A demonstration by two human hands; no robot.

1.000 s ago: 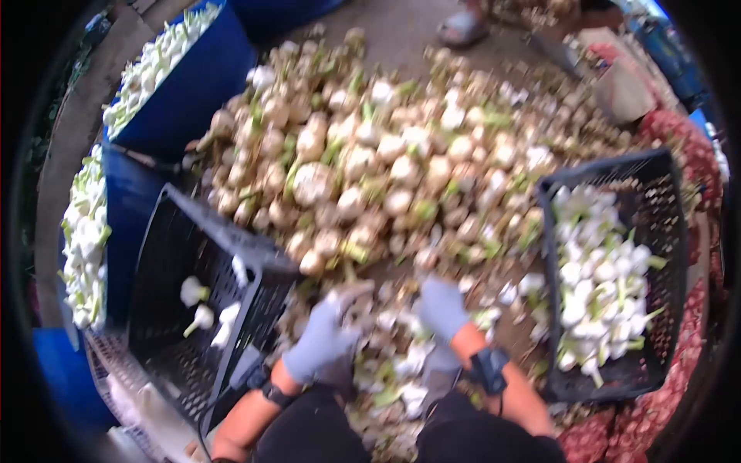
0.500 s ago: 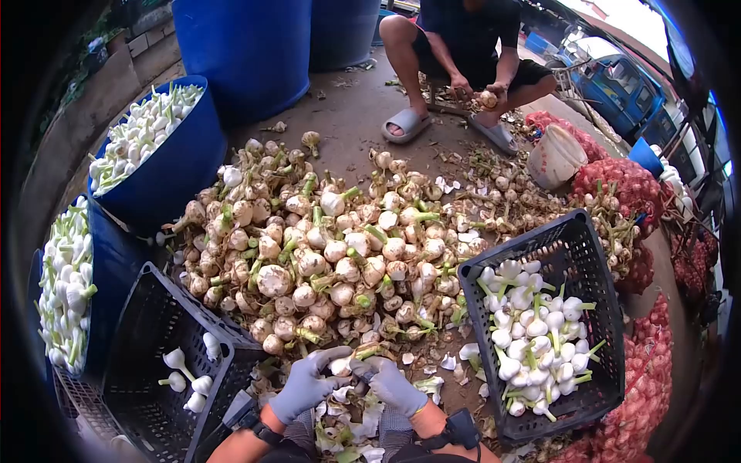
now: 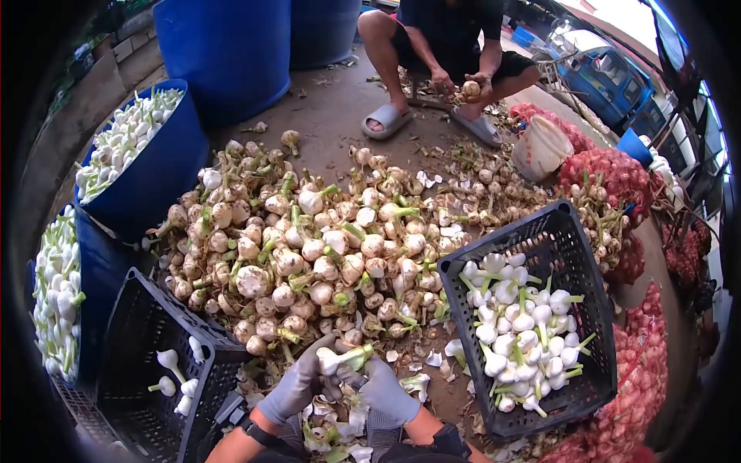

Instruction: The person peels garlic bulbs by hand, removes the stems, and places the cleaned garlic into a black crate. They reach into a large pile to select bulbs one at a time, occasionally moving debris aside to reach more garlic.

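Observation:
In front of me is a white garlic bulb [image 3: 330, 360] with a cut green stem pointing right. My left hand [image 3: 299, 387], in a grey glove, has its fingers closed around the bulb end. My right hand [image 3: 384, 390], gloved too, is closed at the stem side; its fingertips are partly hidden under the stem. Loose pale skins [image 3: 340, 420] lie below both hands. Just beyond them spreads a large heap of unpeeled garlic [image 3: 309, 255] with brownish skins and green stems.
On the right stands a black crate [image 3: 449, 309] of clean white garlic; another black crate [image 3: 127, 363] on the left holds several bulbs. Blue tubs [image 3: 158, 174] of garlic stand at left. Red net sacks [image 3: 641, 370] lie at right. Opposite, a person [image 3: 455, 54] sits holding a bulb.
The garlic bulb has come up into clearer view between my hands, its white side and stem now showing. The whole scene has shifted slightly left as the camera turned.

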